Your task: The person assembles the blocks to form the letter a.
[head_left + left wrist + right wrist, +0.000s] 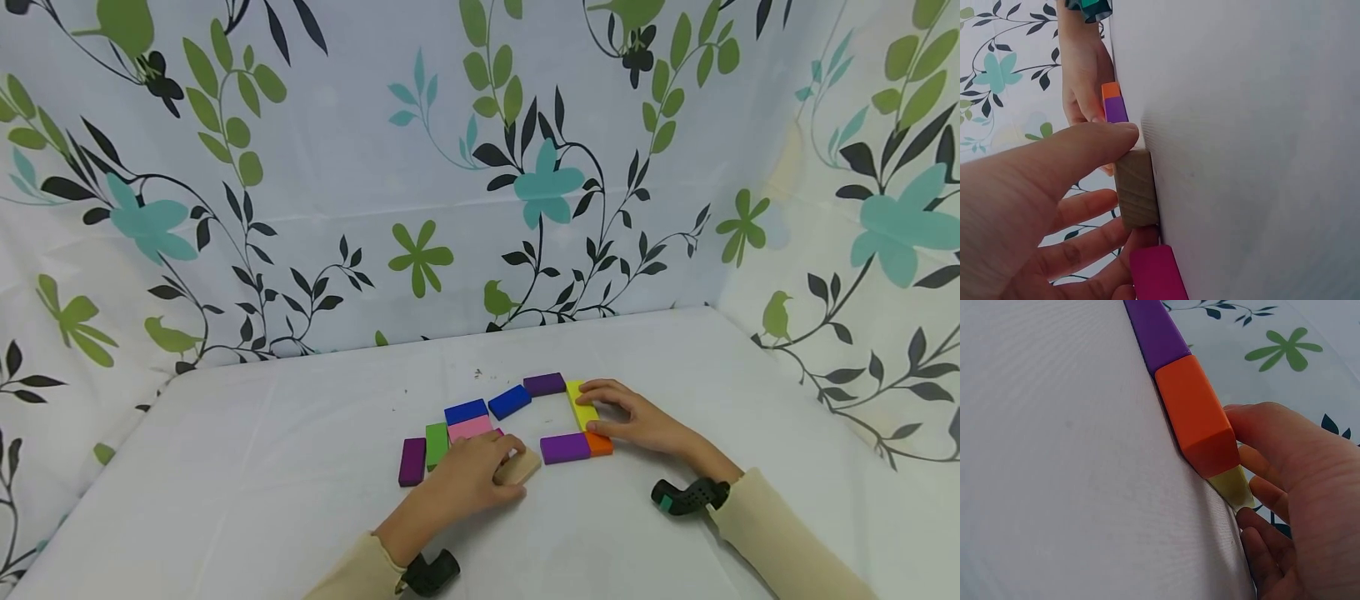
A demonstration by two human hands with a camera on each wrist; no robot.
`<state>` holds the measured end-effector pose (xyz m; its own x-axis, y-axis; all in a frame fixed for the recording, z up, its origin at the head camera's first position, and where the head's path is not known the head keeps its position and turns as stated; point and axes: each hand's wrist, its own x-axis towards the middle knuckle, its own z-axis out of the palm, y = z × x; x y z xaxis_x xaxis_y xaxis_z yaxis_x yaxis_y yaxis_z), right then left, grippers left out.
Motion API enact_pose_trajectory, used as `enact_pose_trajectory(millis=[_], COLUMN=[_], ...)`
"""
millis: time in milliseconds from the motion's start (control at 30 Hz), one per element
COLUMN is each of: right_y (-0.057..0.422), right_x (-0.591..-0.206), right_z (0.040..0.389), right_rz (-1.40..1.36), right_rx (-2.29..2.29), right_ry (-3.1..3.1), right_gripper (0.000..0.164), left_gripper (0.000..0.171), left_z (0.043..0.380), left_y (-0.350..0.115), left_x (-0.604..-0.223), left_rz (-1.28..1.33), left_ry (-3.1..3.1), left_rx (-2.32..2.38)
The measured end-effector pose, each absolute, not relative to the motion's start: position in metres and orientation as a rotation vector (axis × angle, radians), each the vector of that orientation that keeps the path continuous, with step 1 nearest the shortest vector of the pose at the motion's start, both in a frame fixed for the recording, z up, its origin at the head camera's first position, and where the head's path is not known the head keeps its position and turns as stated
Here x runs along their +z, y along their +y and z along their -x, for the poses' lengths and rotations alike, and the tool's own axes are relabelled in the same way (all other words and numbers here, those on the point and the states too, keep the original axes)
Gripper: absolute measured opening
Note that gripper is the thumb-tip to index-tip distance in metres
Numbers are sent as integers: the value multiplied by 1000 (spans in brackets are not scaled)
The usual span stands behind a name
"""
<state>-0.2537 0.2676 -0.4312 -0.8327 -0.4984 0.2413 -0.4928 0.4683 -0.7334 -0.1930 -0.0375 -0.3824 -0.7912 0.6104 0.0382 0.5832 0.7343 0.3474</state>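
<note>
My left hand (465, 475) holds a plain wooden block (521, 468) flat on the table, thumb at its near side and fingers curled over the far side. Just beyond those fingers, a magenta block (1157, 272) shows in the left wrist view. On the right, my right hand (645, 421) grips a yellow block (579, 408), fingertips at its far end and thumb by its near end. An orange block (599, 445) sits against that near end, beside the thumb. A purple block (564, 448) joins the orange one on its left.
A dark purple block (544, 384) and a blue block (510, 402) continue the curve at the back. Further left lie another blue block (465, 412), a pink block (469, 428), a green block (436, 444) and a plum block (412, 462). A patterned curtain (337, 208) hangs behind the white table (262, 467).
</note>
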Motion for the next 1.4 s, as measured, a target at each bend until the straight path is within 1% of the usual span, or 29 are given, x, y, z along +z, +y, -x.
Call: enact_pose_trajectory(millis=[467,1033,1133,1267,1400], right_y=[265,264,264,264,265], right_x=[-432,-432,-432,-432,-432], right_z=[250,250,249,248,248], right_rz=[869,895,888,878,880], right_rx=[-1349,-1357,-1349,-1334,-1338], right_ry=[2680,2673,2683,2695,2695], right_gripper=[35,35,35,35,35], left_gripper=[49,49,45,35,29], left_z=[190,192,192,194,196], left_y=[-35,-40,-42,-47,-52], left_x=[-384,-385,-386,-387,-389], left_rz=[-965,-1051,-1053,-1076,-1087], left_ry=[2863,2876,2865,2853,2843], left_rx=[484,454,511,614,701])
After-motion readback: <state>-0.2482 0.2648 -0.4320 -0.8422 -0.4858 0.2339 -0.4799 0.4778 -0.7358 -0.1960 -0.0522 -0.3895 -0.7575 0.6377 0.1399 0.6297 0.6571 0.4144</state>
